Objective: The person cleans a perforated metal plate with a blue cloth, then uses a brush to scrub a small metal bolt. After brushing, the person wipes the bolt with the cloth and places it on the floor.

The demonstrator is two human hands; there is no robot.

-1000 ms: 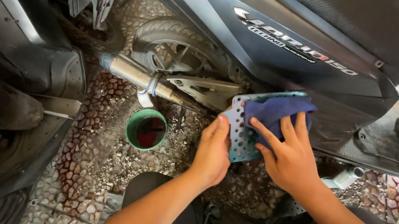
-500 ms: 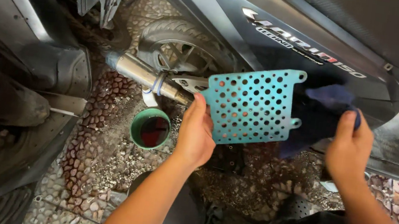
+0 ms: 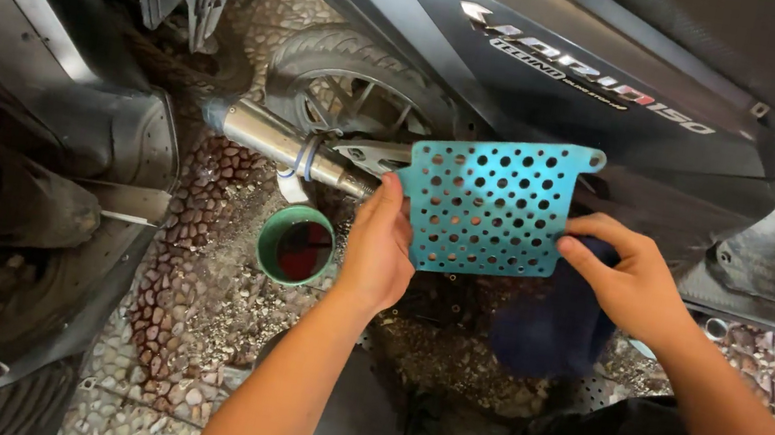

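left hand (image 3: 381, 247) – grips perforated teal plate (image 3: 495, 207) | right hand (image 3: 629, 279) – clutches dark blue cloth (image 3: 544, 325), touching plate

Perforated plate (image 3: 495, 207) sits dead centre of the frame, left hand (image 3: 378, 247) on its left edge, right hand (image 3: 627, 276) on its right edge with a cloth (image 3: 549, 326) under it. Cup (image 3: 296, 245) is on the floor left of the left hand. Exhaust pipe (image 3: 287, 145) runs just above the cup, wheel (image 3: 355, 87) behind it.

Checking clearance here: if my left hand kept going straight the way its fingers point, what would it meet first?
Probably the silver exhaust pipe just above the left hand, which holds the teal perforated metal plate; depth is unclear, so it might pass in front.
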